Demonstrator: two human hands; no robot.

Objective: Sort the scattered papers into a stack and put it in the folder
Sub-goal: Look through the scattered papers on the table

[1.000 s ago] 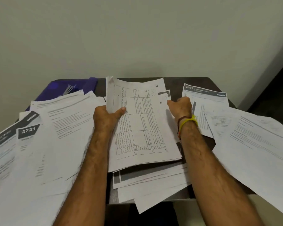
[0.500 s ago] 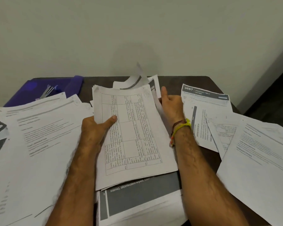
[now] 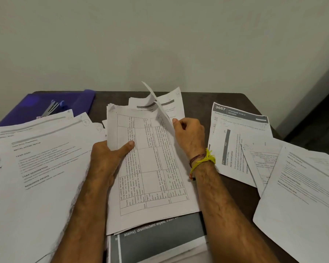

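1. Your left hand [image 3: 106, 160] grips the left edge of the stack of papers [image 3: 150, 168] in the middle of the bench [image 3: 198, 103]. Its thumb lies across the top sheet, a printed table turned sideways, and the other fingers are hidden under the sheets.
2. Your right hand [image 3: 190, 135] is at the stack's far right corner, its fingers curled round the edge of a loose sheet [image 3: 160, 109] that curls upward off the stack.
3. On your right wrist sits a yellow thread band [image 3: 203, 162] next to a darker one.
4. The stack rests on more papers; a sheet with a dark grey banner [image 3: 160, 238] and white lettering shows from under its near edge.
5. To your left lies a broad spread of text sheets [image 3: 42, 168], overlapping one another and reaching the near edge of the view.
6. The blue folder [image 3: 46, 105] lies open at the bench's far left corner, partly covered by those sheets. Its metal clip [image 3: 51, 109] is visible.
7. To your right, apart from the stack, lies a sheet headed 3667 [image 3: 237, 137], with further overlapping sheets [image 3: 302, 196] beside it, some hanging past the bench's edge.
8. A plain wall [image 3: 160, 44] stands right behind the bench.
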